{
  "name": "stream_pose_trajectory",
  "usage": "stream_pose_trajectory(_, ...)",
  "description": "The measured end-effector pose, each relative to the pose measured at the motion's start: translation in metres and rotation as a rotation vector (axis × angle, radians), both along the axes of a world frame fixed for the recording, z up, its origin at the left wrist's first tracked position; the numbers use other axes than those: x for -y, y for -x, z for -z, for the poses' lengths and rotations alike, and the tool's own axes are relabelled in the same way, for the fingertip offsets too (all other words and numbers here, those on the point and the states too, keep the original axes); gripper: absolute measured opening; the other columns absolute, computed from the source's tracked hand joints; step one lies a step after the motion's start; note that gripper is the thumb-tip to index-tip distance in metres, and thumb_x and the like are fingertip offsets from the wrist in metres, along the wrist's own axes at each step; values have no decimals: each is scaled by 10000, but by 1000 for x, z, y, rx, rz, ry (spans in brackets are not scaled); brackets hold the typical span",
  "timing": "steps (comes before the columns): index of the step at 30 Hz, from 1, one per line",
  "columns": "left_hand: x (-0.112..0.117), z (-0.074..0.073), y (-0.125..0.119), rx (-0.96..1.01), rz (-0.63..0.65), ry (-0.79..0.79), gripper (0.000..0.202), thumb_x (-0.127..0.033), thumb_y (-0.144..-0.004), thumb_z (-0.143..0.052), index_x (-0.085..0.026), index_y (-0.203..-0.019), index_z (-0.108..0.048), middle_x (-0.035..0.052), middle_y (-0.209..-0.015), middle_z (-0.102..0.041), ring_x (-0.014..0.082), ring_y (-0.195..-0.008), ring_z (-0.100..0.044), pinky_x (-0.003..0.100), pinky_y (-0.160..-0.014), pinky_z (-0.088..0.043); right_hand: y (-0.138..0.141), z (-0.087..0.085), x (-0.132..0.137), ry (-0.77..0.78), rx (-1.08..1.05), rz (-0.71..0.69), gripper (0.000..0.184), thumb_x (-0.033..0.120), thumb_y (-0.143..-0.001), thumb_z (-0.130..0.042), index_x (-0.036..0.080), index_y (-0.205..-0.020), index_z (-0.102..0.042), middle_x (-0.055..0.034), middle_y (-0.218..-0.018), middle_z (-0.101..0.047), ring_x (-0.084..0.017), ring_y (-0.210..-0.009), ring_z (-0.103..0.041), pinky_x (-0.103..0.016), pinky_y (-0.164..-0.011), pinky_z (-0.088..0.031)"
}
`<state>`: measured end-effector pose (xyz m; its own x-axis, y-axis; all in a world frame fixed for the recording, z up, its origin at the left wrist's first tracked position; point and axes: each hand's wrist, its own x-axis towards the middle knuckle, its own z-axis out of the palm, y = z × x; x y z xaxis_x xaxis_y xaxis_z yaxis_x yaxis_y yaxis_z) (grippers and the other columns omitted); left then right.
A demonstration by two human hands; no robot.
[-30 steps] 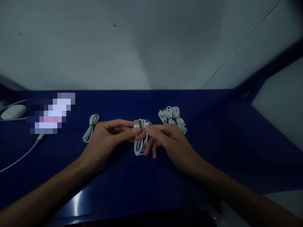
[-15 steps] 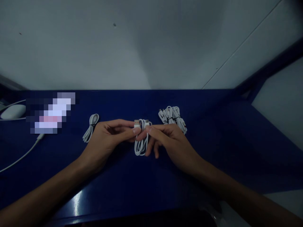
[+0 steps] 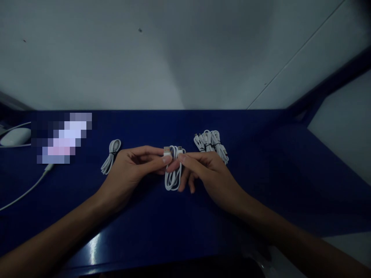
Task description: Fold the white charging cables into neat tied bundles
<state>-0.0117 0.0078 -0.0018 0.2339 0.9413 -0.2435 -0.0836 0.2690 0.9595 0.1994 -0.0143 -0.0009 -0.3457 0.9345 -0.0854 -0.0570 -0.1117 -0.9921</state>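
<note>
Both of my hands pinch the top of one coiled white cable above the dark blue table. My left hand grips it near the USB plug with thumb and fingers closed. My right hand pinches the other side of the coil, its lower fingers curled beneath. The cable's loops hang down between the two hands. A single tied white cable lies just left of my left hand. A bundle of several tied white cables lies behind my right hand.
A white mouse sits at the far left edge, with a thin white cord running across the table below a blurred patch. A grey wall rises behind the table. A dark blue frame bar slants up at the right.
Almost nothing has moved. My right hand's lower fingers have curled in slightly under the coil; the cable stays held between both hands.
</note>
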Motion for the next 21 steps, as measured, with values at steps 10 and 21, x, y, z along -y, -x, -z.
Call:
stream_pose_trajectory(10, 1, 3, 4, 7, 31, 2, 176, -289, -848, -962, -218, -993, -893, 67, -943, -871, 176, -882, -824, 226, -842, -660, 1, 1, 0, 12, 14, 25, 393, 437, -1113, -620, 200, -915, -863, -12, -683, -735, -114, -579, -705, -204, -501, -504)
stream_pose_trajectory(21, 1, 3, 3, 10, 45, 9, 156, -283, -874, -940, -209, -1002, -890, 70, -970, -870, 176, -907, -817, 233, -866, -654, 0, 0, 0, 11, 36, 20, 391, 445, -1105, -620, 199, -918, -860, -25, -726, -749, -119, -585, -698, -225, -511, -510)
